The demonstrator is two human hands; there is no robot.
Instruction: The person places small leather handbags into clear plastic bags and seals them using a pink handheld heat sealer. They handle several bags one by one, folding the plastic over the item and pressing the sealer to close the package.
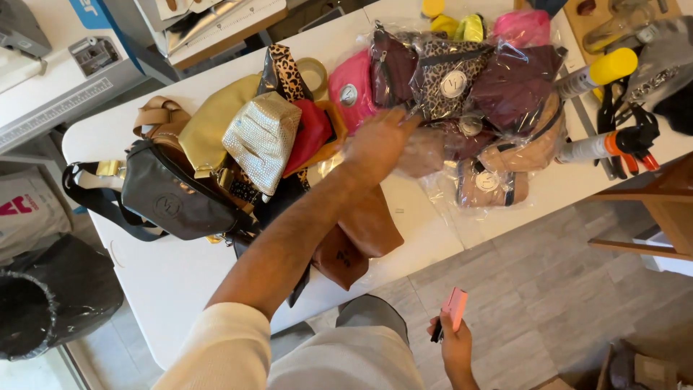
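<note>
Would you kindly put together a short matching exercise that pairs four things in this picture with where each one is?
Things:
1. black belt bag
2. pink sticky-note pad
3. silver pouch
4. black bin bag

Places:
A. on the floor beside the table's left end
B. in the right hand, off the table
C. at the left end of the table, straps trailing
D. on top of the pile, against the yellow bag

Pairs: 1-C, 2-B, 3-D, 4-A

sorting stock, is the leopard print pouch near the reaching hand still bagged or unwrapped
Bagged: the leopard print pouch lies inside glossy clear plastic wrap, its creases catching light, just beyond the left hand.
</note>
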